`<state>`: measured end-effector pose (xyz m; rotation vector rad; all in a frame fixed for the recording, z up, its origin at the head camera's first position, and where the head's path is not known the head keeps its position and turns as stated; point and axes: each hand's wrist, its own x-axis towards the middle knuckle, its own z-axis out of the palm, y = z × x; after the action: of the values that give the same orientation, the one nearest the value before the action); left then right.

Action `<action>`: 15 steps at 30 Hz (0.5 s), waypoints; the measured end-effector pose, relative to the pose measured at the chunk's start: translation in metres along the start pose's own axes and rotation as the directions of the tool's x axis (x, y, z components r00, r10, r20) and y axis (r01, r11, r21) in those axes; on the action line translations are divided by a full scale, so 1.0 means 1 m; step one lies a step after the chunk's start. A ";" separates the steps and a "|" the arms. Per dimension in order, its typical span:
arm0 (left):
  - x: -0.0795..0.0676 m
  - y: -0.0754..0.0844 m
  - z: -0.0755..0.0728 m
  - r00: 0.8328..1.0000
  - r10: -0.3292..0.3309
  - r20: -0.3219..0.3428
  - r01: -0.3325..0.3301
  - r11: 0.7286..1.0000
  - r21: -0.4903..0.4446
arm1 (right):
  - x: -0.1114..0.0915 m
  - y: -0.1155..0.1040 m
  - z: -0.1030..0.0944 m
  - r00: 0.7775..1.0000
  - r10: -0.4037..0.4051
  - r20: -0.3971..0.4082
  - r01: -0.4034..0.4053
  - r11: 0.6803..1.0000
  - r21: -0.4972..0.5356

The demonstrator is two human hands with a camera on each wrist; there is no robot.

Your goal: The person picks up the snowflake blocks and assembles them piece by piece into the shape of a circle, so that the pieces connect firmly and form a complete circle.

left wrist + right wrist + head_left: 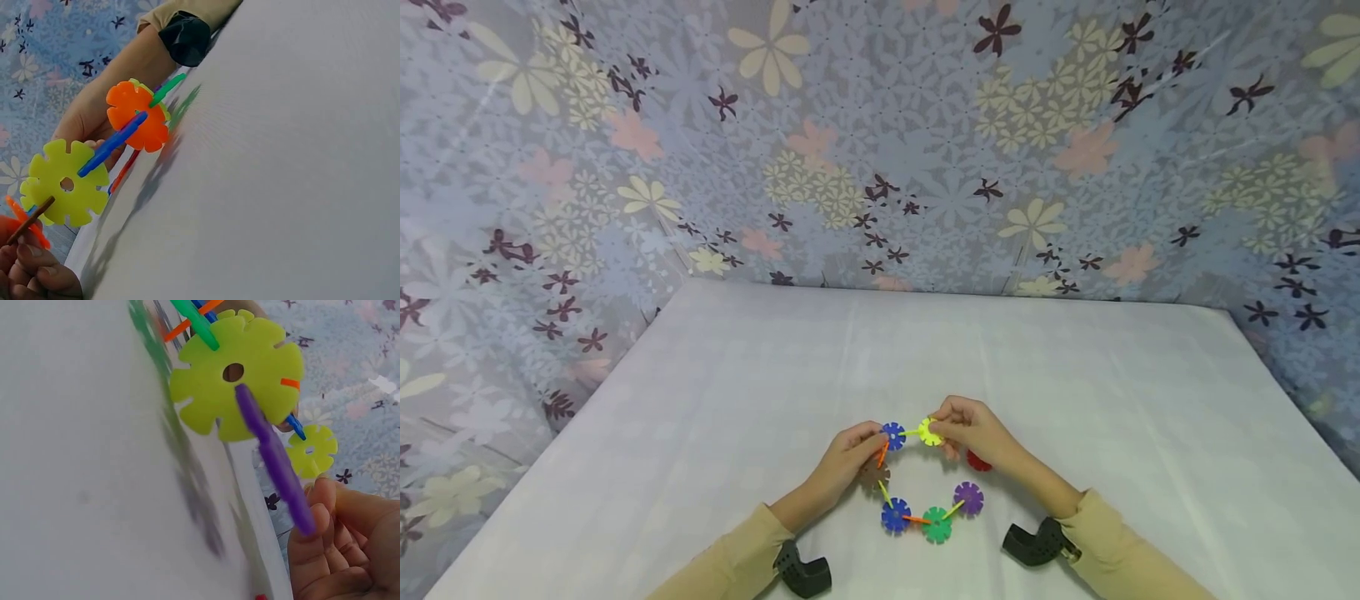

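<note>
Notched plastic snowflake discs are slotted together into a chain curving almost into a ring. My left hand point(850, 454) holds it at the upper left, fingertips at a blue disc point(893, 437), above a brown disc point(876, 476). With thumb and fingers, my right hand point(968, 427) pinches a yellow disc point(929, 432) at the upper right. A lower blue disc point(896, 517), a green disc point(937, 526) and a purple disc point(968, 498) form the near side. Part of a red disc point(978, 461) shows under the right hand. Edge-on discs, such as an orange disc point(137, 122), link them.
A white cloth point(760, 358) covers the table. Flower-patterned fabric point(880, 150) stands behind and at both sides. Black wrist mounts point(1033, 543) sit at both cuffs, close to the near side of the ring.
</note>
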<state>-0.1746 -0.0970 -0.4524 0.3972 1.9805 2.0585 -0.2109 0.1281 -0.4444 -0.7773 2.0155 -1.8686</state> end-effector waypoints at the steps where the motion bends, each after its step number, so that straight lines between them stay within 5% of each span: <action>1: 0.000 0.000 0.000 1.000 0.000 0.005 0.000 1.000 -0.003 | 0.000 0.001 0.000 1.000 -0.001 0.002 0.001 1.000 0.005; 15: -0.001 -0.001 -0.001 1.000 0.014 0.011 -0.014 0.999 0.029 | 0.000 0.012 -0.001 1.000 -0.016 0.016 0.015 0.998 0.056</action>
<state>-0.1744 -0.0981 -0.4535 0.4281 2.0088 2.0343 -0.2134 0.1291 -0.4561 -0.7928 1.9434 -1.9118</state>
